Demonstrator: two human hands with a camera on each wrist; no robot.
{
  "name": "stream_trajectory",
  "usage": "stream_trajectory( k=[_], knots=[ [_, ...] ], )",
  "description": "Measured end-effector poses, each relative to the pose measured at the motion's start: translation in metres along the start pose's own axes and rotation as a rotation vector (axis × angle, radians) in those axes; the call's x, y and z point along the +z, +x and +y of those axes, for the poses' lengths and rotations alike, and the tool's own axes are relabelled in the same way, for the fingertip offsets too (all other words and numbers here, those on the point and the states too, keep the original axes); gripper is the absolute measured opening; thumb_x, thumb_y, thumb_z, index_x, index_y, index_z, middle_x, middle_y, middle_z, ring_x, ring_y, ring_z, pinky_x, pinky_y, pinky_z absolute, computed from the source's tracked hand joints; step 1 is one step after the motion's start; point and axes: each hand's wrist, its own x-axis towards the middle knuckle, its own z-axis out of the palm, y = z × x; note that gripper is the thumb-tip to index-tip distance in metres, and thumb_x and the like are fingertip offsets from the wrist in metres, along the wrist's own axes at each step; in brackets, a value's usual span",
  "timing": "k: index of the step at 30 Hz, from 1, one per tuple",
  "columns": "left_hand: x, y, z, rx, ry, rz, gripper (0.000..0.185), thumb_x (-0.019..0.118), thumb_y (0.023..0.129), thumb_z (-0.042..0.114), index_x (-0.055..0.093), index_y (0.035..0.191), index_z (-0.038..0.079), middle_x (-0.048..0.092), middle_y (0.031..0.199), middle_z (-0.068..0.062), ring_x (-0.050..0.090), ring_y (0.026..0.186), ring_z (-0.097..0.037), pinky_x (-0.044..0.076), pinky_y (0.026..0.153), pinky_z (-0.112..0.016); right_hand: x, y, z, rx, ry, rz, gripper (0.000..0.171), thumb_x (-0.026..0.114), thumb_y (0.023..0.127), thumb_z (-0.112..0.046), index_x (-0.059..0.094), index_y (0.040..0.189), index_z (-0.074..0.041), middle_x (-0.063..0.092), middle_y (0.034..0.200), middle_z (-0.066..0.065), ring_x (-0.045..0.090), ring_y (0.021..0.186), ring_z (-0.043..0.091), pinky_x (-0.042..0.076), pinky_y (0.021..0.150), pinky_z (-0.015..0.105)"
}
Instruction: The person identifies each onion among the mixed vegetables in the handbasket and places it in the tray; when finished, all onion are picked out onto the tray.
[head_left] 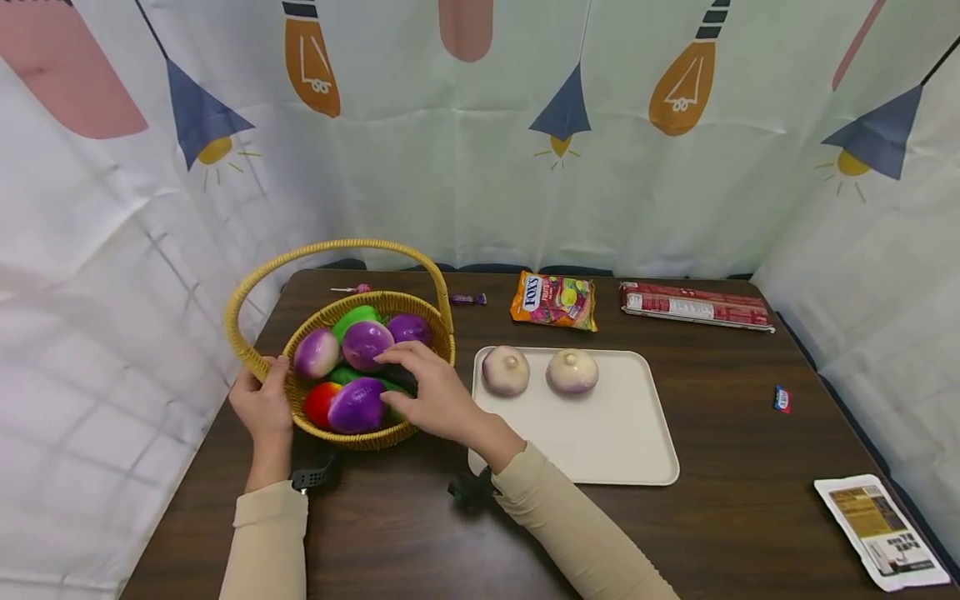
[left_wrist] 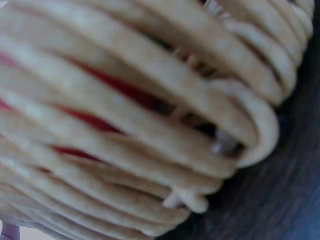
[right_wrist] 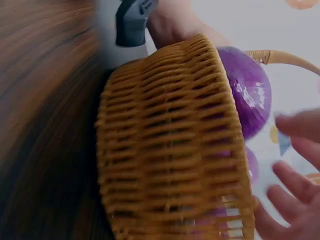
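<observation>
Head view shows our left hand [head_left: 262, 408] wrapped round the near-left rim of the wicker basket [head_left: 438, 350], fingers curled over the edge, so that grip is grasping the basket itself. Our right hand [head_left: 431, 392] reaches over the basket's right rim with fingers spread and relaxed; its grip is released, the fingertips resting on a purple-and-white onion [head_left: 365, 343] in the middle of the basket and on dark green stuff just below it. In the right wrist view we see those fingers [right_wrist: 295, 190] loose beside a glossy purple onion [right_wrist: 247, 97] that stands up over the woven wall.

Inside the basket, a second onion [head_left: 317, 352] lies at the left, a darker purple one [head_left: 409, 327] at the back right, a big purple one [head_left: 356, 405] at the front, a red piece [head_left: 321, 403] at the front left and a green piece [head_left: 354, 317] at the back. The left wrist view shows only blurred weave [left_wrist: 150, 100] with red behind the gaps.

The basket stands on the dark bench [head_left: 390, 525], its arched handle [head_left: 330, 247] raised over it. Just right of the basket lies a cream tray [head_left: 607, 442] that holds two pale onions [head_left: 506, 370] [head_left: 572, 371] side by side at its far end. Behind the basket lie a lollipop [head_left: 352, 289] and a wrapped sweet [head_left: 468, 298]; farther right of it sit a Fox's candy bag [head_left: 555, 300] and a long red packet [head_left: 696, 306]. Well right of the basket are a small red-and-blue wrapper [head_left: 782, 399] and, at the bench's near corner, a printed pouch [head_left: 879, 531].
</observation>
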Motion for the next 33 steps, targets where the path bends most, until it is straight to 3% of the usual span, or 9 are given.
stream_trajectory(
  k=[5,7,9,14,18,23,26,30,33],
  knots=[
    [-0.001,0.003,-0.008,-0.001,-0.017,0.005,0.015,0.067,0.085,0.000,0.059,0.077,-0.011,0.058,0.062,0.006,0.050,0.060,-0.014,0.045,0.061,-0.024,0.012,0.017,0.004,0.065,0.045,-0.297,0.065,0.077,0.084,-0.037,0.050,0.139,-0.016,0.052,0.137,-0.003,0.052,0.118,0.009,0.043,0.097,0.019],
    [-0.002,0.006,-0.016,-0.002,-0.017,0.006,0.015,0.067,0.085,0.000,0.060,0.077,-0.010,0.057,0.063,0.006,0.050,0.060,-0.013,0.045,0.061,-0.024,0.014,0.019,0.005,0.072,0.004,-0.365,0.070,0.077,0.081,-0.042,0.049,0.141,-0.019,0.053,0.137,-0.006,0.052,0.116,0.005,0.041,0.096,0.017],
    [-0.003,0.008,-0.020,-0.001,-0.019,0.004,0.014,0.066,0.085,0.000,0.060,0.077,-0.010,0.057,0.063,0.006,0.050,0.061,-0.014,0.045,0.061,-0.024,0.015,0.019,0.005,0.075,-0.014,-0.374,0.071,0.078,0.080,-0.044,0.048,0.140,-0.021,0.053,0.135,-0.006,0.052,0.115,0.003,0.041,0.096,0.016],
    [-0.003,0.006,-0.017,0.004,-0.002,-0.005,0.017,0.067,0.086,0.002,0.059,0.077,-0.010,0.057,0.063,0.006,0.050,0.061,-0.017,0.044,0.061,-0.025,0.012,0.009,0.004,0.095,0.085,-0.211,0.067,0.080,0.078,-0.039,0.050,0.135,-0.022,0.048,0.129,-0.004,0.049,0.114,0.007,0.044,0.096,0.023],
    [-0.001,0.003,-0.009,0.003,0.004,-0.006,0.019,0.067,0.086,0.002,0.058,0.077,-0.012,0.058,0.062,0.006,0.051,0.061,-0.017,0.044,0.062,-0.025,-0.004,-0.006,0.005,0.078,0.206,-0.056,0.062,0.080,0.078,-0.030,0.051,0.132,-0.023,0.044,0.127,-0.002,0.048,0.114,0.010,0.046,0.094,0.027],
    [0.001,0.000,0.000,0.018,0.004,-0.005,0.021,0.066,0.086,0.003,0.056,0.078,-0.014,0.058,0.061,0.007,0.050,0.061,-0.017,0.043,0.062,-0.026,-0.041,-0.030,0.010,0.097,0.316,0.046,0.067,0.079,0.079,-0.009,0.046,0.138,-0.012,0.047,0.132,0.008,0.053,0.115,0.021,0.050,0.094,0.038],
    [0.002,-0.001,0.003,0.015,0.010,0.000,0.019,0.066,0.086,0.003,0.058,0.076,-0.011,0.057,0.061,0.008,0.050,0.061,-0.017,0.043,0.061,-0.026,-0.068,-0.047,0.019,0.162,0.358,0.083,0.074,0.076,0.079,-0.001,0.040,0.143,-0.010,0.049,0.133,0.014,0.056,0.115,0.028,0.050,0.094,0.043],
    [0.001,-0.001,0.002,-0.001,0.017,0.007,0.016,0.067,0.086,0.004,0.061,0.074,-0.004,0.058,0.061,0.008,0.050,0.061,-0.017,0.043,0.060,-0.025,-0.104,-0.071,0.036,0.236,0.390,0.158,0.074,0.071,0.083,-0.003,0.035,0.146,-0.013,0.047,0.137,0.015,0.055,0.118,0.031,0.049,0.095,0.041],
    [0.000,0.000,0.000,-0.004,0.022,0.004,0.015,0.068,0.086,0.004,0.061,0.074,-0.003,0.058,0.062,0.008,0.051,0.061,-0.017,0.043,0.061,-0.025,-0.127,-0.088,0.050,0.285,0.434,0.248,0.073,0.066,0.084,-0.002,0.029,0.146,-0.008,0.041,0.139,0.017,0.050,0.121,0.034,0.049,0.095,0.038]
  ],
)
